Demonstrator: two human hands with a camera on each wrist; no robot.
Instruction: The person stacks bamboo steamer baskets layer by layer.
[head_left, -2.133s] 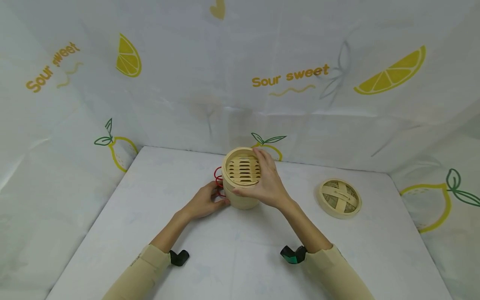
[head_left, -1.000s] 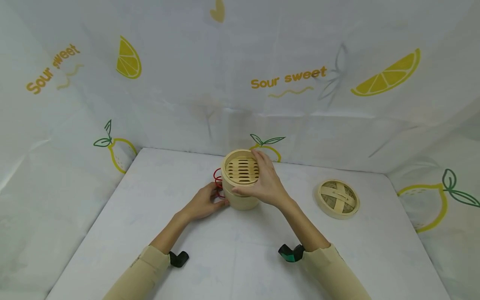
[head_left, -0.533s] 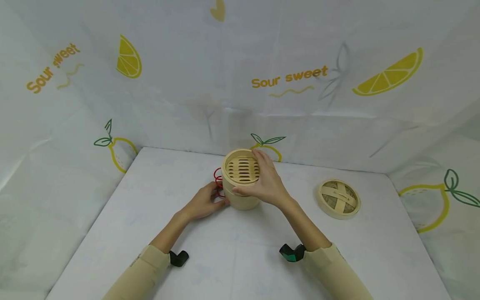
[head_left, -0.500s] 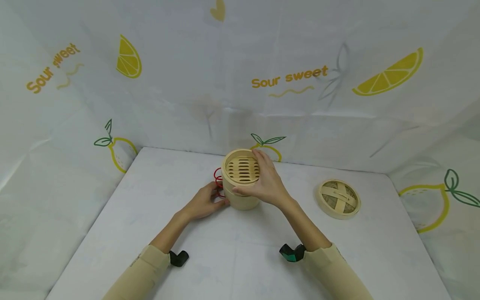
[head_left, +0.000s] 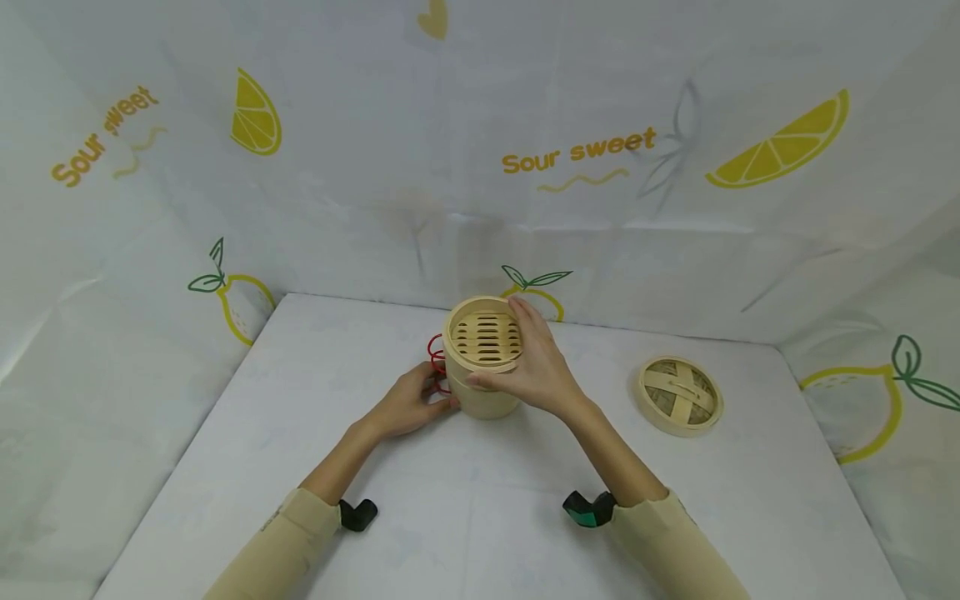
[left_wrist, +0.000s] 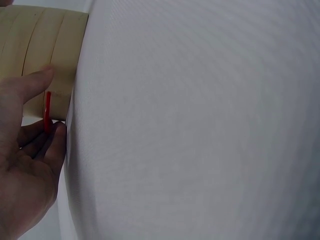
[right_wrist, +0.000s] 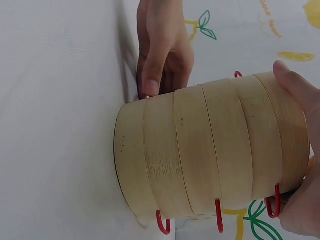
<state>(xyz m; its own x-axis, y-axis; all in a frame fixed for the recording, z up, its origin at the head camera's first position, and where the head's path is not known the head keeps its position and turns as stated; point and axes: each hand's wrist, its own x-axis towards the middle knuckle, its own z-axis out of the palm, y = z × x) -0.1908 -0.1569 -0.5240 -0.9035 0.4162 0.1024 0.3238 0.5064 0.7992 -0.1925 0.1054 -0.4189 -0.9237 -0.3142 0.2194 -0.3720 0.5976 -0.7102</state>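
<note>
A stack of round bamboo steamer baskets (head_left: pixel 486 402) stands upright on the white table, its slatted top tier uncovered. My right hand (head_left: pixel 542 372) grips the top basket from the right, thumb in front and fingers at the back of the rim. Low on the left side, my left hand (head_left: pixel 407 403) holds the bottom of the stack. In the left wrist view its thumb lies on the bamboo wall, and the curled fingers are beside a red loop handle (left_wrist: pixel 47 111). Red loop handles (right_wrist: pixel 218 215) also show along the stack in the right wrist view.
A round bamboo steamer lid (head_left: pixel 678 397) with crossed strips lies to the right on the table (head_left: pixel 465 508). Behind stands a white backdrop (head_left: pixel 360 192) printed with lemons. Both forearms wear beige sleeves (head_left: pixel 277 546) with dark devices near the wrists.
</note>
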